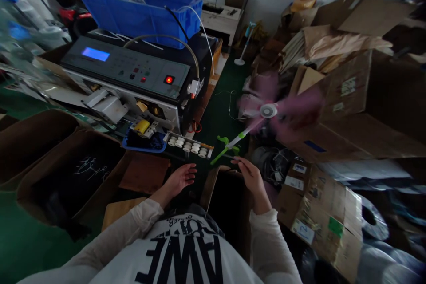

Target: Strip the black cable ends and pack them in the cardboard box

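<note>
My left hand (181, 179) is held palm inward in front of the row of white rollers (187, 145), fingers loosely stretched and nothing in them. My right hand (250, 175) pinches the end of a thin pale wire (229, 156) between thumb and fingertips, just below the feet of a small pink fan (268, 110). The fan's blades are blurred by spinning; it stands on a green tripod (225, 146). Left of the rollers is a bench machine (126, 64) with a lit blue display and a glowing red switch. Where the wire's other end lies is unclear.
A blue crate (140, 13) rests on top of the machine. Dark open bins (69, 177) stand at left, one holding white wires. A blue tray (144, 145) sits by the machine's front. Cardboard boxes (326, 208) crowd the right side. An open box (210, 186) is below my hands.
</note>
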Demonstrator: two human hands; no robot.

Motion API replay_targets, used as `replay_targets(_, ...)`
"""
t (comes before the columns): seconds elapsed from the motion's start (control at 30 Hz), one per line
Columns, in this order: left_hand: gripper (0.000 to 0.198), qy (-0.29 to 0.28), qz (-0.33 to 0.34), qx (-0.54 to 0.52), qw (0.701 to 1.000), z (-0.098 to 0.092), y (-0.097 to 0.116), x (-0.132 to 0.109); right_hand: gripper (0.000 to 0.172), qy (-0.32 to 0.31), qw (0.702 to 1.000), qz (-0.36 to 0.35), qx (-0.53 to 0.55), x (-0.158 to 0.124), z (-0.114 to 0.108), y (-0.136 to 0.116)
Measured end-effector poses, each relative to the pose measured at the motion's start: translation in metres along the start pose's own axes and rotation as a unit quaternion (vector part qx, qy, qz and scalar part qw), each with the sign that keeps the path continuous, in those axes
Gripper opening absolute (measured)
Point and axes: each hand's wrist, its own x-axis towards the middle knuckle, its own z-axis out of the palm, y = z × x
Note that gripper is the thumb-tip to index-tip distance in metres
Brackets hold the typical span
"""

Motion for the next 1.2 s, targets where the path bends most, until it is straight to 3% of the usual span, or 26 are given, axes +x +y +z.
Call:
replay_targets(0.07, 0.023, 0.007, -0.002, 0.003, 1.000, -0.002, 0.000, 0.000, 0.033, -0.005, 0.994, 0.043, 0.099, -0.011, 0.002, 0.005)
replay_targets(0.13, 0.023, 0.013, -0.005, 0.008, 1.000, -0.001, 0.000, 0.000, 0.034, -0.059, 0.983, 0.075, 0.154, -0.018, 0.004, 0.007)
replay_targets(0.27, 0.023, 0.001, -0.010, 0.016, 1.000, 0.003, 0.000, 0.002, 0.031, -0.145, 0.978, 0.101, 0.113, -0.014, 0.008, 0.004)
replay_targets(0.4, 0.022, 0.000, -0.010, 0.022, 1.000, 0.003, -0.001, 0.003, 0.028, -0.125, 0.988, 0.075, 0.057, -0.005, 0.010, 0.003)
replay_targets(0.7, 0.022, 0.025, 0.003, 0.016, 1.000, -0.002, 0.001, 0.002, 0.027, -0.084, 0.993, 0.051, 0.067, 0.001, 0.005, 0.007)
replay_targets(1.2, 0.021, 0.046, 0.004, 0.012, 0.999, 0.005, 0.002, 0.006, 0.023, -0.161, 0.985, -0.004, 0.064, 0.001, 0.006, -0.006)
